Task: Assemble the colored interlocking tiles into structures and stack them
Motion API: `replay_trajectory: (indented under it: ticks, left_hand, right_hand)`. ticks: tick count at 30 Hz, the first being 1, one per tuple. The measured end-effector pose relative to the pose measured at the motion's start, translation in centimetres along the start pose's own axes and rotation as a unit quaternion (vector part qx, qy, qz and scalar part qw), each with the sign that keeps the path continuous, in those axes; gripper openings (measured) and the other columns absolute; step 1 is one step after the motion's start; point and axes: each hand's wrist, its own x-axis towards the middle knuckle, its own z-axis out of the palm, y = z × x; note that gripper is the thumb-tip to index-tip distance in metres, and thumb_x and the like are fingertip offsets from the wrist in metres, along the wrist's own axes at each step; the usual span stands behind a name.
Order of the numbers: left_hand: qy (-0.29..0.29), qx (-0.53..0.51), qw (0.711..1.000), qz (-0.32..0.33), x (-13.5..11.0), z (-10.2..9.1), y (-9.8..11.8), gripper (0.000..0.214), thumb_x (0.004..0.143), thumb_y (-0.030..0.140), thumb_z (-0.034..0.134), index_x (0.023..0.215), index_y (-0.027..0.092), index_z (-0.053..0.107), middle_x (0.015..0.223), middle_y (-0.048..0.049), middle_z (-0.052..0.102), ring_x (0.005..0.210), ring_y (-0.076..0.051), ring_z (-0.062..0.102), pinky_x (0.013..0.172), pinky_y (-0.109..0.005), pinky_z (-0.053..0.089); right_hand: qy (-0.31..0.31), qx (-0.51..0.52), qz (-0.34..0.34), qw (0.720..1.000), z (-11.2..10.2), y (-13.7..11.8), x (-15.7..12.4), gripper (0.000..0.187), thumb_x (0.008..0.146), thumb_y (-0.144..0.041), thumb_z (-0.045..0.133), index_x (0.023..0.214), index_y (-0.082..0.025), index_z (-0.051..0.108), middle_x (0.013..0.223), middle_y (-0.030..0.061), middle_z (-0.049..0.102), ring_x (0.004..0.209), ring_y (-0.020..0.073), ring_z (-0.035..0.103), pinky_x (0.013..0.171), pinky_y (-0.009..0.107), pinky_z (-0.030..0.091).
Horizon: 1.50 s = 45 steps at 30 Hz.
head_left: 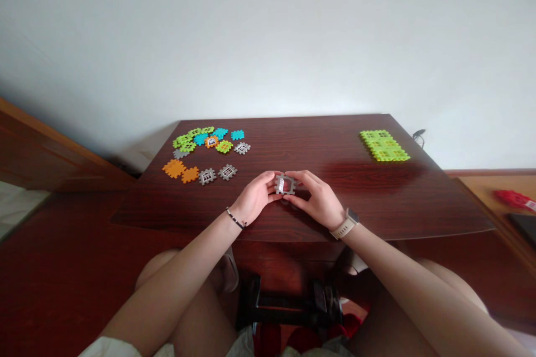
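Between my two hands, just over the front middle of the table, is a grey square interlocking tile (292, 185) with notched edges and a white window insert standing at an angle in its opening. My left hand (256, 196) grips the tile's left side, thumb and fingers closed on it. On the other side, my right hand (315, 196) pinches the tile's right edge. Nearest to my left hand lie two grey tiles with white window inserts, one grey window tile (227, 172) and another grey window tile (207, 176) beside it.
On the dark wooden table (293, 145), several orange tiles (174, 168), green tiles (184, 141) and blue tiles (238, 134) lie scattered at the left. A joined green panel (383, 145) rests at the back right. A pale wall (268, 39) rises behind.
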Motion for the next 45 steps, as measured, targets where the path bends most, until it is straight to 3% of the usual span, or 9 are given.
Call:
replay_trajectory:
  ticks: [10, 21, 27, 29, 32, 34, 36, 39, 45]
  left_hand:
    - [0.022, 0.141, 0.989, 0.039, 0.3, 0.0, -1.6, 0.044, 0.076, 0.023, 0.092, 0.113, 0.018, 0.069, 0.108, -0.0058, 0.075, 0.103, -0.02, 0.07, 0.09, -0.033, 0.057]
    - [0.025, 0.24, 0.968, 0.066, 0.3, -0.7, -0.9, 0.036, 0.086, 0.032, 0.083, 0.117, 0.019, 0.069, 0.116, -0.0091, 0.075, 0.111, -0.024, 0.071, 0.092, -0.036, 0.058]
    - [0.074, 0.411, 0.892, 0.172, 0.4, -3.2, 1.2, 0.029, 0.095, 0.036, 0.072, 0.119, 0.02, 0.065, 0.116, -0.01, 0.074, 0.11, -0.024, 0.072, 0.098, -0.041, 0.058]
    - [0.11, 0.475, 0.848, 0.209, 0.4, -4.8, 2.4, 0.028, 0.095, 0.034, 0.07, 0.119, 0.021, 0.064, 0.119, -0.0102, 0.073, 0.109, -0.024, 0.071, 0.096, -0.041, 0.059]
    - [0.191, 0.621, 0.714, 0.262, 0.2, -7.3, 4.1, 0.027, 0.095, 0.028, 0.067, 0.12, 0.021, 0.063, 0.124, -0.0123, 0.072, 0.115, -0.029, 0.067, 0.109, -0.05, 0.053]
    - [0.229, 0.708, 0.615, 0.261, 0.0, -8.7, 4.6, 0.031, 0.094, 0.028, 0.068, 0.124, 0.019, 0.062, 0.132, -0.0166, 0.069, 0.127, -0.036, 0.061, 0.116, -0.057, 0.046]
    - [0.26, 0.753, 0.554, 0.241, -0.2, -9.9, 4.8, 0.035, 0.095, 0.031, 0.068, 0.127, 0.018, 0.061, 0.136, -0.019, 0.066, 0.131, -0.04, 0.057, 0.114, -0.058, 0.046]
    - [0.265, 0.775, 0.526, 0.228, -0.4, -11.2, 4.8, 0.038, 0.097, 0.034, 0.066, 0.13, 0.017, 0.061, 0.136, -0.0194, 0.067, 0.129, -0.042, 0.058, 0.109, -0.058, 0.048]
    - [0.204, 0.773, 0.552, 0.237, -0.7, -12.5, 5.1, 0.04, 0.096, 0.031, 0.066, 0.134, 0.019, 0.061, 0.13, -0.0168, 0.072, 0.119, -0.038, 0.064, 0.109, -0.056, 0.049]
  right_hand:
    - [-0.012, 0.01, -0.003, 1.0, 0.0, -0.3, 0.0, 0.044, 0.101, -0.038, 0.077, 0.143, -0.031, 0.062, 0.13, 0.0085, 0.074, 0.116, 0.029, 0.074, 0.103, 0.046, 0.064]
    - [-0.034, -0.004, 0.001, 0.999, -0.1, -0.3, 0.1, 0.045, 0.1, -0.034, 0.077, 0.142, -0.031, 0.062, 0.131, 0.0083, 0.073, 0.12, 0.0295, 0.072, 0.105, 0.047, 0.062]
    - [-0.101, -0.021, 0.044, 0.994, -0.7, 0.8, 0.0, 0.046, 0.098, -0.036, 0.077, 0.141, -0.028, 0.064, 0.138, 0.0097, 0.074, 0.124, 0.031, 0.073, 0.111, 0.051, 0.06]
    - [-0.099, -0.042, 0.054, 0.993, -1.1, 1.5, 0.0, 0.049, 0.096, -0.037, 0.08, 0.141, -0.027, 0.065, 0.146, 0.0113, 0.071, 0.143, 0.0347, 0.063, 0.123, 0.056, 0.051]
    - [-0.092, -0.066, 0.044, 0.993, -1.6, 2.5, -0.1, 0.046, 0.094, -0.041, 0.082, 0.136, -0.026, 0.07, 0.15, 0.0112, 0.069, 0.16, 0.0369, 0.044, 0.13, 0.06, 0.042]
    - [-0.104, -0.073, 0.033, 0.991, -1.9, 3.1, -0.2, 0.046, 0.094, -0.045, 0.082, 0.135, -0.026, 0.071, 0.152, 0.0118, 0.067, 0.157, 0.0377, 0.046, 0.131, 0.062, 0.04]
    - [-0.122, -0.071, 0.029, 0.99, -2.1, 3.5, -0.3, 0.047, 0.095, -0.046, 0.081, 0.137, -0.028, 0.071, 0.152, 0.0123, 0.066, 0.153, 0.0368, 0.052, 0.129, 0.062, 0.042]
    - [-0.137, -0.069, 0.026, 0.988, -2.3, 3.8, -0.4, 0.046, 0.096, -0.044, 0.08, 0.139, -0.029, 0.071, 0.154, 0.0129, 0.064, 0.151, 0.0363, 0.053, 0.127, 0.063, 0.044]
    - [-0.148, -0.073, 0.012, 0.986, -2.7, 3.8, -0.5, 0.048, 0.097, -0.04, 0.079, 0.143, -0.031, 0.068, 0.156, 0.0128, 0.061, 0.151, 0.0361, 0.053, 0.126, 0.064, 0.045]
